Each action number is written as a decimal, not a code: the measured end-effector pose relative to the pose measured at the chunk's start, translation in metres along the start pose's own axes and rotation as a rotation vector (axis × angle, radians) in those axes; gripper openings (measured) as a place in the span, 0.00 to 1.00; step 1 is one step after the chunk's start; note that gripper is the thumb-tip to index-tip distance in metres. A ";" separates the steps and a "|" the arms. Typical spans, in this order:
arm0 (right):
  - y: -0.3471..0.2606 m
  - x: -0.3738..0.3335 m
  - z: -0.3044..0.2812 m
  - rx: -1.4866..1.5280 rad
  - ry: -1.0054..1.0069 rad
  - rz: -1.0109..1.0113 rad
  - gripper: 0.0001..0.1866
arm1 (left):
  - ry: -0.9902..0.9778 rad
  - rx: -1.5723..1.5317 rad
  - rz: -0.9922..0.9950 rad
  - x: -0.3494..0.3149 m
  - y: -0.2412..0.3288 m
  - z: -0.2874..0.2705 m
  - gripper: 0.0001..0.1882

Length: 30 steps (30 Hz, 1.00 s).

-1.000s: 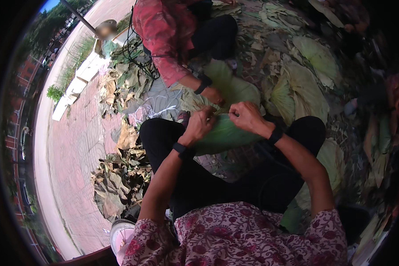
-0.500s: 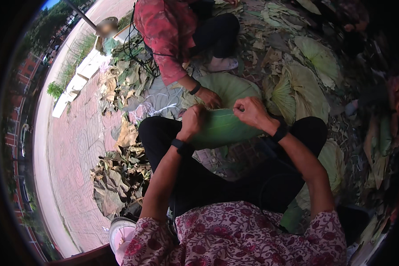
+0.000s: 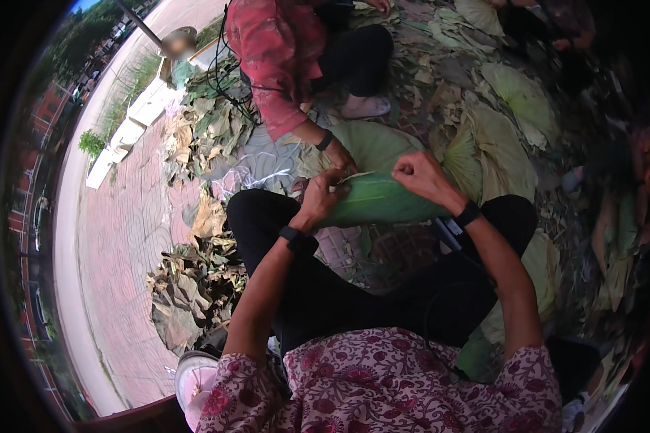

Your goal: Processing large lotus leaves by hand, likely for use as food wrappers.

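Observation:
A large green leaf (image 3: 383, 203), folded over with its pale midrib showing, stretches between my hands above my spread knees. My left hand (image 3: 321, 198) is closed on the leaf's left end, thumb and fingers round its edge. At the upper right edge, my right hand (image 3: 427, 178) has its fingers curled in a pinch on the leaf; the fingertips partly hide what they hold. Just beyond lies another broad, paler green leaf (image 3: 383, 144). A co-worker's hand (image 3: 337, 153) reaches down beside my left hand, close to both leaves.
The co-worker in a red patterned top (image 3: 271, 65) sits opposite. Dry brown leaves (image 3: 188, 296) are heaped by my left knee. White string (image 3: 256, 175) lies left of the leaves. Big flattened leaves (image 3: 495, 151) spread to the right. White blocks (image 3: 130, 133) line the paving.
My right hand has shifted right and slightly up along the leaf's edge. The leaf has tilted and risen a little, and my left hand's fingers have turned more into view.

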State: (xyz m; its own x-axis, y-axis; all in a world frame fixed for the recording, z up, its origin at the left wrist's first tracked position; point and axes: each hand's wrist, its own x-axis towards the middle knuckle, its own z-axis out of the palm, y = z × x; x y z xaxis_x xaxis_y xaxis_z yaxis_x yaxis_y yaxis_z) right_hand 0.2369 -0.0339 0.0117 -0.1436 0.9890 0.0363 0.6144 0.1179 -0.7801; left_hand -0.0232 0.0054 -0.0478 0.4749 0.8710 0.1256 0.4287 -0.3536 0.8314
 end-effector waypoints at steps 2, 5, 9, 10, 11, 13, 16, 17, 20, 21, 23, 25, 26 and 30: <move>0.003 0.000 0.002 -0.003 0.004 -0.010 0.12 | -0.035 0.063 0.003 0.002 -0.004 -0.003 0.13; 0.002 -0.001 0.001 0.001 -0.005 0.009 0.12 | -0.093 -0.003 -0.078 0.002 -0.003 -0.007 0.11; 0.013 -0.001 0.000 0.003 -0.070 0.009 0.12 | -0.101 -0.385 -0.203 0.005 0.020 -0.017 0.09; 0.012 -0.001 0.000 0.005 -0.071 0.009 0.12 | -0.101 -0.384 -0.204 0.005 0.019 -0.017 0.09; 0.012 -0.002 -0.001 -0.014 -0.128 0.000 0.13 | -0.073 -0.416 -0.202 0.004 0.019 -0.017 0.09; 0.013 -0.004 -0.001 -0.032 -0.182 -0.006 0.13 | -0.050 -0.448 -0.198 0.005 0.022 -0.016 0.10; 0.017 -0.006 0.002 -0.013 -0.234 -0.060 0.14 | -0.056 -0.433 -0.253 0.005 0.023 -0.017 0.08; 0.018 -0.006 0.001 -0.002 -0.271 -0.060 0.14 | -0.042 -0.405 -0.244 0.006 0.020 -0.016 0.08; 0.021 -0.005 0.002 0.013 -0.319 -0.043 0.14 | -0.021 -0.394 -0.216 0.006 0.014 -0.012 0.06; 0.024 -0.006 0.003 0.017 -0.325 -0.030 0.14 | -0.012 -0.405 -0.193 0.007 0.014 -0.011 0.05; 0.032 -0.006 0.007 0.041 -0.312 -0.029 0.13 | -0.029 -0.397 -0.161 0.008 0.015 -0.010 0.05; 0.035 -0.008 0.010 0.065 -0.296 -0.023 0.12 | -0.051 -0.392 -0.129 0.009 0.023 -0.008 0.05; 0.036 -0.010 0.016 0.122 -0.273 -0.022 0.12 | -0.105 -0.396 -0.127 0.006 0.027 -0.006 0.06; 0.011 -0.011 0.038 0.309 -0.222 -0.071 0.12 | -0.248 -0.384 -0.120 -0.004 0.032 0.005 0.07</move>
State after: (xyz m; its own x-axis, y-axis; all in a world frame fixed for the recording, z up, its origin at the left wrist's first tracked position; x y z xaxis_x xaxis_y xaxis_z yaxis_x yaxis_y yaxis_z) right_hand 0.2155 -0.0464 -0.0212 -0.3626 0.9319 -0.0128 0.3394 0.1192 -0.9331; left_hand -0.0077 -0.0108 -0.0241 0.6288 0.7736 -0.0784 0.1991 -0.0628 0.9780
